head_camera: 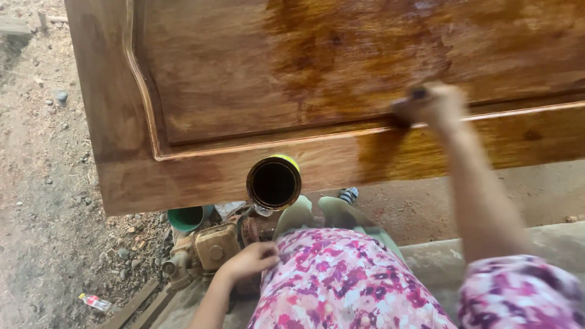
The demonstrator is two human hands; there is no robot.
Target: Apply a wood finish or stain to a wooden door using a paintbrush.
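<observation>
The right hand was closed around a brush, pressed against the wooden door. The left hand, loosely curled and holding nothing, rested on the flowered dress, below the open can.

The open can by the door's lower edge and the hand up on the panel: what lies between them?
In the head view, only the wooden door lies between the can and the right hand: its raised moulding and bottom rail, darker near the hand.

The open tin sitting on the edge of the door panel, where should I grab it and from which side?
Grip the open tin around its round outer wall, coming from the near side below the panel. Its mouth faces up and looks dark inside, so keep fingers off the rim and hold it level.
</observation>
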